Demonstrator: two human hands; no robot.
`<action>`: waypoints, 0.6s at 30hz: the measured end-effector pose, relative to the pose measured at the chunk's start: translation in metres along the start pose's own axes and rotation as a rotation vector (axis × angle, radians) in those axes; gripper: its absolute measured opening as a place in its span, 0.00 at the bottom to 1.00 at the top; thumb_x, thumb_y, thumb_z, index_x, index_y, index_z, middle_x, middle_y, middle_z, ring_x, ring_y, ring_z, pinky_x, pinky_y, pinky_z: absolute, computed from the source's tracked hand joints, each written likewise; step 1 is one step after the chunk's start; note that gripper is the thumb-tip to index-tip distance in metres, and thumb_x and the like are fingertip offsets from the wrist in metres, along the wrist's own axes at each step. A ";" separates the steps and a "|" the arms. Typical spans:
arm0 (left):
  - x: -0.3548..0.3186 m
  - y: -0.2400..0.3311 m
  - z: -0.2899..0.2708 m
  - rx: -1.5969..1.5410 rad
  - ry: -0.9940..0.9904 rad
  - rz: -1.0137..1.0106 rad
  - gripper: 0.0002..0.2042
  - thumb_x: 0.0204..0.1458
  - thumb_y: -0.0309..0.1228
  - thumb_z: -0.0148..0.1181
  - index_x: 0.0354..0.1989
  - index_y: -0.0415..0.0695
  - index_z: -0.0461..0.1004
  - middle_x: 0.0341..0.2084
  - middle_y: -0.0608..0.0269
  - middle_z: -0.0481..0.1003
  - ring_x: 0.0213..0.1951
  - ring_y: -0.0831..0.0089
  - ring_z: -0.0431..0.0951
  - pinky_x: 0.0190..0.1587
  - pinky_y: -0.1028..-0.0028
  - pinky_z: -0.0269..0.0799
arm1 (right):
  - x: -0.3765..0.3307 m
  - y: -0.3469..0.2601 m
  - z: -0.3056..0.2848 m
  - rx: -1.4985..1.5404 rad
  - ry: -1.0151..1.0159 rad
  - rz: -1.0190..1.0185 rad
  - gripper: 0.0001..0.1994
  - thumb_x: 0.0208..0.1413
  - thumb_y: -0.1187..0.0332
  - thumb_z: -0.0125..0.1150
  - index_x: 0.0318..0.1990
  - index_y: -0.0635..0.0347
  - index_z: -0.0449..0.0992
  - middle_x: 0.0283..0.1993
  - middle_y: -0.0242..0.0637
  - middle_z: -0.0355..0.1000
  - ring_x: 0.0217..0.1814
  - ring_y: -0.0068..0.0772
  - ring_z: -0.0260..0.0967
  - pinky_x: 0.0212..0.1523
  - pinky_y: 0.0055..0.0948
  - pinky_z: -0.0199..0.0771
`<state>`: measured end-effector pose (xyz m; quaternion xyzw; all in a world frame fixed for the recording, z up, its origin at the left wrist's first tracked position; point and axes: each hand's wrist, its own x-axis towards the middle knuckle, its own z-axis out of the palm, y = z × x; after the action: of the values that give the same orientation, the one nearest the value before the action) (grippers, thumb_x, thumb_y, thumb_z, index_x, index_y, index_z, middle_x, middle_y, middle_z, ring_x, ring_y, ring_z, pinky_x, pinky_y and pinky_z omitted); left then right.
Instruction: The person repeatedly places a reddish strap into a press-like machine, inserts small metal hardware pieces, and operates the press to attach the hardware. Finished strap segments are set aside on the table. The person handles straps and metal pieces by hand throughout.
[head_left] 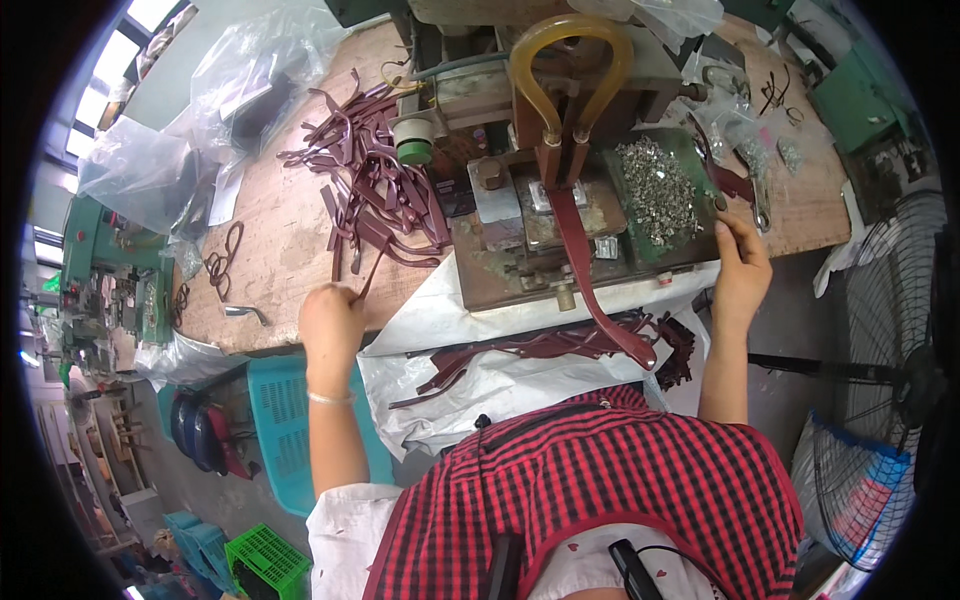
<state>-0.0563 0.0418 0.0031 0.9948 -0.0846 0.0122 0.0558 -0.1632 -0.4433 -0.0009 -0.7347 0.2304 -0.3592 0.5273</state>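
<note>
My left hand (332, 318) is closed on the end of a slim maroon eyeglass temple (374, 272), at the near edge of a loose pile of temples (375, 185). Another maroon temple (577, 250) sits under the press head (562, 160), its rounded end hanging forward over the bench edge. My right hand (740, 262) is beside the green tray of small metal parts (660, 195), fingers bent and tips near the tray's right edge. Whatever its fingertips hold is too small to make out.
More temples (530, 348) lie on white sheeting in front of the bench. A green button (413, 150) is left of the press. Plastic bags (150, 175) lie at far left, a turquoise crate (290, 425) stands below, and a black fan (905, 390) is at right.
</note>
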 end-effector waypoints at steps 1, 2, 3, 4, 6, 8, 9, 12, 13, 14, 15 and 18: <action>-0.008 -0.003 -0.008 -0.105 -0.065 -0.071 0.09 0.45 0.29 0.65 0.32 0.40 0.85 0.27 0.48 0.80 0.32 0.49 0.80 0.40 0.56 0.76 | -0.002 -0.007 -0.002 0.015 -0.034 -0.007 0.09 0.62 0.75 0.64 0.48 0.66 0.83 0.45 0.34 0.81 0.47 0.21 0.75 0.52 0.22 0.73; -0.008 0.000 -0.022 -0.211 -0.121 -0.131 0.09 0.45 0.29 0.65 0.33 0.40 0.85 0.27 0.47 0.80 0.30 0.49 0.80 0.38 0.57 0.75 | -0.003 -0.021 0.001 0.033 -0.113 -0.008 0.09 0.62 0.75 0.64 0.48 0.66 0.83 0.45 0.35 0.82 0.47 0.22 0.76 0.51 0.22 0.73; -0.008 -0.001 -0.033 -0.350 -0.215 -0.136 0.06 0.49 0.26 0.65 0.34 0.37 0.83 0.25 0.53 0.81 0.25 0.59 0.80 0.33 0.65 0.74 | -0.004 -0.037 0.010 0.055 -0.193 -0.008 0.09 0.61 0.75 0.64 0.48 0.66 0.83 0.45 0.35 0.82 0.46 0.22 0.76 0.51 0.22 0.73; -0.004 -0.002 -0.035 -0.527 -0.225 -0.149 0.05 0.51 0.25 0.65 0.34 0.37 0.82 0.25 0.56 0.81 0.25 0.64 0.80 0.32 0.68 0.73 | -0.004 -0.056 0.019 0.069 -0.272 -0.011 0.10 0.61 0.75 0.64 0.48 0.65 0.83 0.45 0.35 0.82 0.46 0.22 0.76 0.50 0.22 0.74; 0.007 0.004 -0.037 -0.885 -0.241 -0.165 0.03 0.54 0.23 0.64 0.34 0.37 0.79 0.25 0.62 0.80 0.25 0.74 0.79 0.30 0.74 0.71 | 0.004 -0.086 0.041 0.049 -0.452 -0.170 0.10 0.59 0.76 0.65 0.48 0.64 0.83 0.45 0.36 0.82 0.45 0.24 0.77 0.49 0.23 0.75; 0.020 0.030 -0.037 -1.145 -0.146 -0.076 0.03 0.59 0.20 0.62 0.38 0.38 0.75 0.27 0.65 0.79 0.27 0.78 0.79 0.29 0.79 0.70 | 0.009 -0.107 0.073 0.124 -0.452 -0.304 0.12 0.56 0.75 0.66 0.48 0.63 0.82 0.43 0.36 0.82 0.45 0.25 0.78 0.49 0.25 0.76; 0.023 0.042 -0.032 -1.243 -0.072 -0.070 0.03 0.60 0.21 0.62 0.40 0.38 0.75 0.28 0.64 0.79 0.28 0.76 0.81 0.29 0.79 0.72 | 0.009 -0.111 0.088 0.154 -0.456 -0.239 0.13 0.55 0.75 0.66 0.48 0.64 0.80 0.42 0.36 0.82 0.45 0.25 0.78 0.49 0.25 0.76; 0.015 0.078 -0.019 -1.509 0.119 -0.137 0.11 0.68 0.33 0.55 0.49 0.36 0.75 0.30 0.59 0.80 0.27 0.72 0.82 0.25 0.78 0.73 | -0.008 -0.104 0.123 0.414 -0.466 -0.135 0.16 0.53 0.76 0.67 0.49 0.66 0.76 0.40 0.36 0.81 0.45 0.24 0.78 0.49 0.25 0.75; 0.018 0.078 -0.016 -1.601 0.136 -0.082 0.14 0.69 0.36 0.53 0.49 0.36 0.75 0.30 0.58 0.80 0.26 0.71 0.82 0.25 0.77 0.73 | -0.013 -0.107 0.123 0.440 -0.431 -0.114 0.16 0.53 0.77 0.67 0.50 0.67 0.76 0.40 0.36 0.80 0.43 0.23 0.78 0.50 0.25 0.75; 0.019 0.080 -0.017 -1.691 0.155 -0.032 0.17 0.71 0.40 0.50 0.49 0.36 0.75 0.31 0.57 0.80 0.25 0.71 0.81 0.24 0.77 0.72 | -0.015 -0.107 0.124 0.451 -0.418 -0.081 0.16 0.53 0.77 0.67 0.50 0.67 0.76 0.39 0.36 0.80 0.43 0.23 0.78 0.50 0.25 0.74; 0.021 0.087 -0.020 -1.647 0.285 -0.041 0.22 0.71 0.45 0.47 0.48 0.35 0.75 0.30 0.56 0.80 0.22 0.71 0.78 0.23 0.77 0.72 | -0.016 -0.107 0.124 0.462 -0.406 -0.048 0.16 0.53 0.77 0.66 0.51 0.67 0.76 0.39 0.35 0.80 0.43 0.22 0.77 0.49 0.24 0.74; 0.018 0.120 -0.059 -1.624 0.574 0.201 0.11 0.70 0.32 0.52 0.46 0.36 0.74 0.33 0.52 0.79 0.24 0.72 0.77 0.26 0.78 0.73 | -0.017 -0.118 0.123 0.546 -0.463 0.063 0.17 0.55 0.78 0.65 0.52 0.67 0.74 0.37 0.34 0.80 0.42 0.21 0.76 0.48 0.23 0.74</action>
<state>-0.0596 -0.0719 0.0750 0.5933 -0.1374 0.2037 0.7666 -0.0834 -0.3162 0.0828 -0.6211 0.0227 -0.2153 0.7532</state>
